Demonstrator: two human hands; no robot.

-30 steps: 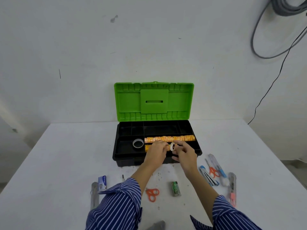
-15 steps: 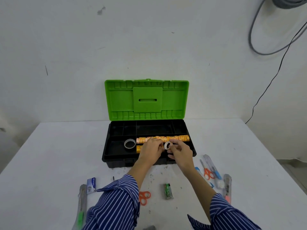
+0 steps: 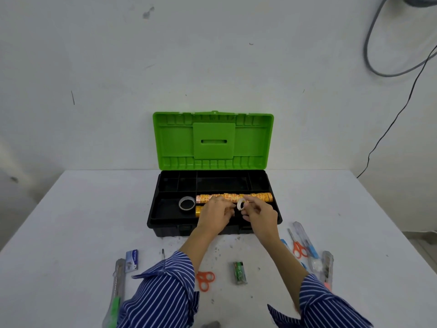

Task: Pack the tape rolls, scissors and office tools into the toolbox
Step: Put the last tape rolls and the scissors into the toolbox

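Note:
The black toolbox (image 3: 155, 215) stands open on the white table, its green lid (image 3: 175, 140) upright. Inside lie a long orange pack of tape rolls (image 3: 260, 197), a second orange pack (image 3: 198, 210) mostly under my hands, and a clear tape roll (image 3: 186, 203). My right hand (image 3: 261, 215) pinches a small white tape roll (image 3: 240, 205) over the box's front compartment. My left hand (image 3: 216, 214) is beside it, fingers curled at the roll; what it grips is hidden.
On the table in front lie orange scissors (image 3: 205, 280), a green-labelled packet (image 3: 239, 272), a utility knife (image 3: 117, 287), a small blue box (image 3: 131, 260), and at right orange scissors (image 3: 298, 247), a blue pen (image 3: 309, 247) and another knife (image 3: 327, 268).
Both hands stay over the box's front compartment with the small white roll between them; only the camera view shifted sideways.

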